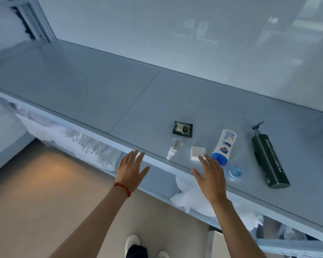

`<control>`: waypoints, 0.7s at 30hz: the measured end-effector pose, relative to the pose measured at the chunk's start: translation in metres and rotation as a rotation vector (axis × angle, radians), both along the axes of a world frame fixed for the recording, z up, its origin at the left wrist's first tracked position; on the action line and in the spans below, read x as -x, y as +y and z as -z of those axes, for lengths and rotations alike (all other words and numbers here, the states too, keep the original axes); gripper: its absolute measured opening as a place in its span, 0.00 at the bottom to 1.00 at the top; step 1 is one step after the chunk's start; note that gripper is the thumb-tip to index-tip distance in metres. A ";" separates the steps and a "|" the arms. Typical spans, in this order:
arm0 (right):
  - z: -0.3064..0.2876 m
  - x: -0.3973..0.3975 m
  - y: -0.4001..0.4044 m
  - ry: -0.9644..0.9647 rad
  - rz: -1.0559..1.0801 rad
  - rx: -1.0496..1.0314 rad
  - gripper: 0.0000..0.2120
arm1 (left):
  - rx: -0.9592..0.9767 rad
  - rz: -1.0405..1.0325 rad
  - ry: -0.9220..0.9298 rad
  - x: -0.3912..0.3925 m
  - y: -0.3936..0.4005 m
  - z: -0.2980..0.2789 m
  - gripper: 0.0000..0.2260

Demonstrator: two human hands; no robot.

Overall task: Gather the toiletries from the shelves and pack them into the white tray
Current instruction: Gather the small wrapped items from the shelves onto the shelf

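Both hands reach out flat with fingers spread, holding nothing: the left hand (131,169) at the shelf (93,94) edge, the right hand (211,177) just short of the soap bar (197,153), beside the white bottle (225,146); the green pump bottle (268,159) lies farther right.

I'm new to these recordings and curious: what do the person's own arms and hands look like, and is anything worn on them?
Both forearms are bare, with no sleeves or gloves in view. The left hand has a thin red string bracelet tied round its wrist. The right hand shows no ring, watch or band on the side seen.
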State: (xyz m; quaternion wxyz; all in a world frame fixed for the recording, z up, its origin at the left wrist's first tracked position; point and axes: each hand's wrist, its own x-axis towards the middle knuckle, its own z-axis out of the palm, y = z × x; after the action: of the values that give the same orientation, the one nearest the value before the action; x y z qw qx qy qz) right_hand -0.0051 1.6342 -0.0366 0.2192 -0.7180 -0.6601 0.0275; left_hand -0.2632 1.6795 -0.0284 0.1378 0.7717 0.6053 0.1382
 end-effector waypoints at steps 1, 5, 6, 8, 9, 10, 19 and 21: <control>-0.002 0.011 0.004 0.004 -0.032 0.002 0.24 | 0.006 -0.027 0.010 0.011 -0.006 -0.001 0.27; -0.009 0.062 0.018 0.045 -0.193 -0.016 0.21 | 0.009 -0.173 0.019 0.061 -0.029 -0.005 0.29; -0.011 0.077 0.021 0.049 -0.236 -0.006 0.23 | 0.010 -0.214 0.016 0.074 -0.035 -0.008 0.30; -0.013 0.109 0.029 0.046 -0.324 0.008 0.27 | 0.005 -0.281 0.007 0.104 -0.046 -0.011 0.31; -0.014 0.125 0.034 0.040 -0.367 0.005 0.28 | 0.002 -0.312 0.009 0.120 -0.051 -0.013 0.31; -0.016 0.143 0.038 0.036 -0.405 0.005 0.28 | -0.002 -0.345 0.017 0.138 -0.056 -0.014 0.30; -0.026 0.339 0.064 0.018 -0.696 0.008 0.27 | 0.046 -0.646 0.031 0.304 -0.106 -0.019 0.32; -0.027 0.387 0.066 0.039 -0.763 0.004 0.26 | 0.034 -0.715 0.027 0.342 -0.118 -0.019 0.35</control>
State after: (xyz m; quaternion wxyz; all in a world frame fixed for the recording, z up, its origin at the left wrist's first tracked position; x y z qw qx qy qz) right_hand -0.3923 1.7000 -0.0092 0.2046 -0.4202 -0.8756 0.1222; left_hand -0.6056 1.5619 -0.0094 0.0855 0.5105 0.8410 0.1574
